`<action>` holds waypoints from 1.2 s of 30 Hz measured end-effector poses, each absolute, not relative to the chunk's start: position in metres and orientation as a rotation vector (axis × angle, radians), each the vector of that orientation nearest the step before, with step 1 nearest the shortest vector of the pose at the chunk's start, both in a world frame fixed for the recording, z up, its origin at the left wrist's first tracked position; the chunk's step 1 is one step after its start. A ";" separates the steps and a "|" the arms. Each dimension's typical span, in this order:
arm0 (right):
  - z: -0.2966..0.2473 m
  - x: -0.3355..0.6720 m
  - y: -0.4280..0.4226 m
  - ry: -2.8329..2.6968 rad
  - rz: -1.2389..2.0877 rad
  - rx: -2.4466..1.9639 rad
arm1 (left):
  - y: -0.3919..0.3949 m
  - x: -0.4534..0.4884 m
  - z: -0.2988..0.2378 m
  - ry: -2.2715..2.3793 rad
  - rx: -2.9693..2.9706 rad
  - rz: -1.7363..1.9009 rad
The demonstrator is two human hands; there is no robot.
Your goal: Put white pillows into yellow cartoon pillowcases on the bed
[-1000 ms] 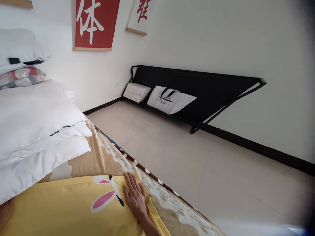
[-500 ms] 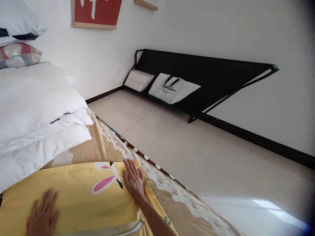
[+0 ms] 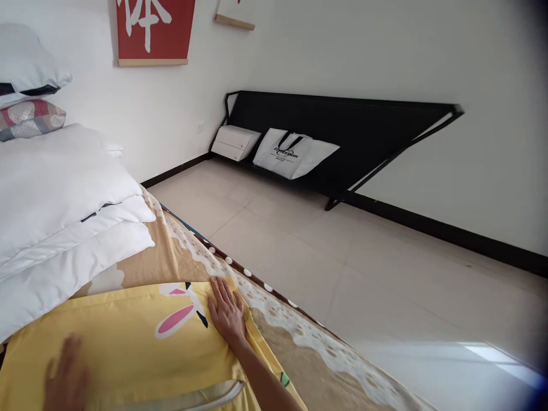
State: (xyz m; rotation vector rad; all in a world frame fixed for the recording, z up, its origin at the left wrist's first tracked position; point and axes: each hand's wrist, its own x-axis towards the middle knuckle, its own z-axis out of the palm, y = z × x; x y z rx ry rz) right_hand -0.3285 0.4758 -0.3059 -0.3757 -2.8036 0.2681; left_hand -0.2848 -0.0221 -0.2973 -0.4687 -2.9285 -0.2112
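A yellow pillowcase (image 3: 124, 334) with a printed white-and-pink rabbit lies spread on the tan patterned bed cover (image 3: 165, 245). My right hand (image 3: 228, 311) rests flat near its far right corner, fingers stretched out beside the rabbit print. My left hand (image 3: 67, 374) is over the left part of the yellow cloth, blurred by motion, its fingers apart and holding nothing; whether it touches the cloth I cannot tell. Close to the bottom edge, a fold or opening (image 3: 214, 394) in the cloth shows a greyish inside.
White pillows (image 3: 64, 182) are stacked at the left of the bed, with a checked cushion (image 3: 34, 119) on top. Beyond the bed's edge lies a tiled floor (image 3: 291, 245). A black folded cot (image 3: 342, 131) leans on the wall, holding a white bag (image 3: 291, 154) and white boxes (image 3: 235, 142).
My left hand has shifted slightly left and blurred. The right hand stays flat on the same corner. The view has tilted up a little, showing more of the red wall scroll.
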 end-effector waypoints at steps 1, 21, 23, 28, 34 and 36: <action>-0.306 -0.328 0.476 -2.803 0.266 -0.376 | 0.002 -0.277 -0.306 -2.899 -0.638 -0.215; -0.302 -0.323 0.475 -2.800 0.200 -0.357 | 0.099 -0.346 -0.282 -2.990 -0.956 -0.362; -0.304 -0.323 0.475 -2.806 0.202 -0.366 | 0.090 -0.346 -0.280 -3.033 -1.034 -0.423; -0.305 -0.323 0.475 -2.803 0.213 -0.359 | 0.079 -0.348 -0.275 -3.167 -0.649 -0.479; -0.306 -0.324 0.473 -2.789 0.201 -0.384 | 0.107 -0.309 -0.270 -3.041 -0.241 -0.285; -0.307 -0.325 0.473 -2.783 0.198 -0.369 | 0.111 -0.276 -0.273 -3.013 -0.258 -0.241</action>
